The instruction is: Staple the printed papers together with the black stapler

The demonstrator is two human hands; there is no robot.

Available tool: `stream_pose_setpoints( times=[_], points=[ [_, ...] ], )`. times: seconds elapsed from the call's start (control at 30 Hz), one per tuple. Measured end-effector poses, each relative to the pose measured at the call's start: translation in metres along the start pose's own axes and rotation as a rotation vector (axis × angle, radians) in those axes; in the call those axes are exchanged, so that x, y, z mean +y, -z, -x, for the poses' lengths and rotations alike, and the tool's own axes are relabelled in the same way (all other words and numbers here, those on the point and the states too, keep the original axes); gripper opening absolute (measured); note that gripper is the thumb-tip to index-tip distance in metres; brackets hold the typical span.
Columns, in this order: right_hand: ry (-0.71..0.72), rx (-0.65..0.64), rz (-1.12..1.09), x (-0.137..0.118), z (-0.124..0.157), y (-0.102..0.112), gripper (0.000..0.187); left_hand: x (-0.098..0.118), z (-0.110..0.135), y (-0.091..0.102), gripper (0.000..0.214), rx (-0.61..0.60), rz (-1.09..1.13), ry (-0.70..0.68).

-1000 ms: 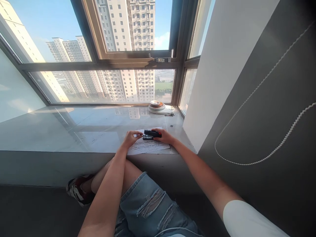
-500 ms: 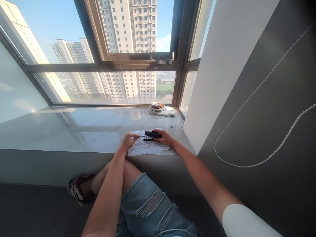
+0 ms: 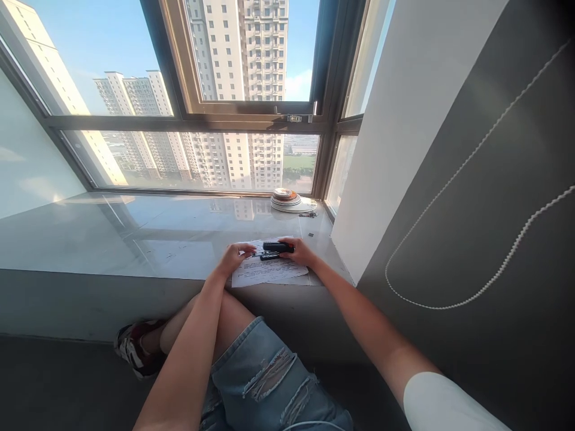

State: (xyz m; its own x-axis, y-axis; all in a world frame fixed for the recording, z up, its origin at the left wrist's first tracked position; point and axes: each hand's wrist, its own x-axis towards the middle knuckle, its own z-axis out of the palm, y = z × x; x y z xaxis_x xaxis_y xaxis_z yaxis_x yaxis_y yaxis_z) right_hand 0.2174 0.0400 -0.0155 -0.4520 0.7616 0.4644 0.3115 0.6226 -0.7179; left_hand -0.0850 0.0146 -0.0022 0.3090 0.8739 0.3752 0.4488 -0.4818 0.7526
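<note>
A black stapler (image 3: 278, 246) is held over printed sheets of paper (image 3: 265, 273) on the window sill, its upper and lower parts spread apart. My right hand (image 3: 298, 251) is closed around its right end. Close to its left end, my left hand (image 3: 233, 258) has its thumb and fingers pinched together. A thin, shiny metal part shows by those fingertips, between the stapler's two arms. Whatever the left fingers grip is too small to make out.
Stacked plates (image 3: 290, 200) stand by the window, with small dark keys-like items (image 3: 308, 215) beside them and a small dark piece (image 3: 311, 234) nearer. A beaded blind cord (image 3: 431, 307) hangs along the right wall. The sill's front edge (image 3: 135, 276) runs above my legs.
The camera view has shifted slightly. The stapler stays in my right hand, and my left fingers remain pinched near its left end with only a slight shift.
</note>
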Motion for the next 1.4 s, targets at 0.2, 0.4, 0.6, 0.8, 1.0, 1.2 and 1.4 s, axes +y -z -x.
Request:
stream_pose_setpoints(
  times=[0.2, 0.4, 0.6, 0.8, 1.0, 1.2, 1.4],
  points=[
    [0.006, -0.012, 0.027, -0.009, 0.001, -0.003, 0.052, 0.003, -0.007, -0.015, 0.03, -0.022, -0.316, 0.031],
    [0.001, 0.005, -0.008, -0.012, 0.001, -0.006, 0.052, 0.012, -0.015, -0.016, 0.024, -0.087, -0.539, 0.053],
    [0.018, -0.016, 0.021, -0.018, 0.001, -0.008, 0.049, 0.022, -0.02, -0.018, 0.026, -0.092, -0.548, 0.04],
    [0.12, 0.015, 0.337, -0.02, 0.002, -0.009, 0.048, 0.019, -0.014, -0.023, 0.035, 0.102, -0.625, 0.282],
    [-0.02, 0.366, 0.466, -0.018, 0.021, 0.012, 0.031, 0.01, -0.011, -0.024, 0.04, 0.122, -0.666, 0.427],
    [-0.262, 0.59, 0.679, -0.016, 0.069, 0.041, 0.039, 0.006, -0.012, -0.021, 0.026, 0.258, -0.551, 0.367],
    [-0.373, 0.495, 0.594, -0.013, 0.086, 0.049, 0.042, 0.004, -0.017, -0.025, 0.021, 0.289, -0.416, 0.273]
  ],
)
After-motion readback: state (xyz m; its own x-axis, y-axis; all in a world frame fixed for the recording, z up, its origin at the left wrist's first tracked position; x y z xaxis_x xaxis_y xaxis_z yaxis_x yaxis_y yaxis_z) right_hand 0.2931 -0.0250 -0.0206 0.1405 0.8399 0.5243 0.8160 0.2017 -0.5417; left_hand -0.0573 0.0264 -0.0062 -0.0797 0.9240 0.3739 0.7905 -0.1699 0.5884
